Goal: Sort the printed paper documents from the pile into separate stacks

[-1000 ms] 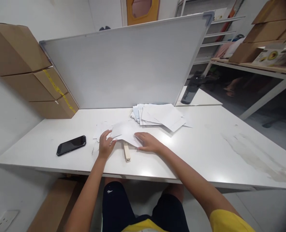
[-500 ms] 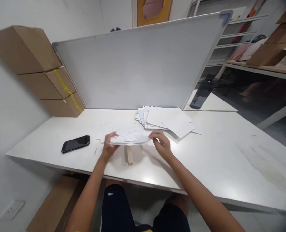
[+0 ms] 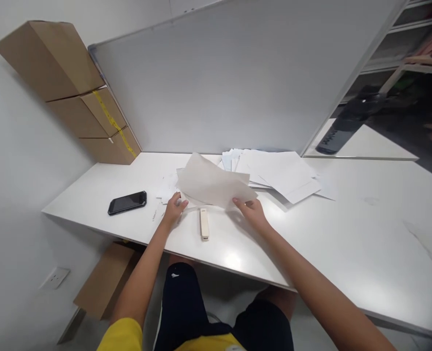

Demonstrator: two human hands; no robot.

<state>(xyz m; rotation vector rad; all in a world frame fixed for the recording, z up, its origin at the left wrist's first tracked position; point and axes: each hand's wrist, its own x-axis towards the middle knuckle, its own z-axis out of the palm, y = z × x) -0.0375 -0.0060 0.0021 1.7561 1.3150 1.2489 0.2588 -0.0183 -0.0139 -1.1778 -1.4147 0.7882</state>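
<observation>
Tilted sheets of paper are held above the table between my two hands, their near-blank sides facing me. My right hand pinches the lower right corner between thumb and fingers. At the lower left edge, my left hand curls its thumb and fingers round the paper. Just below the sheets lies a slim cream-coloured bar with a small dark slot at its near end; its kind is unclear. A loose pile of white papers rests behind, to the right.
A black phone lies to the left on the white table. Stacked cardboard boxes stand at the back left beside a whiteboard. A dark bottle leans at the back right. Paper scraps lie near my left hand.
The sheets have been tipped up and spread, with a plain side now facing me. More of the cream bar shows. The camera view has tilted down and turned slightly left.
</observation>
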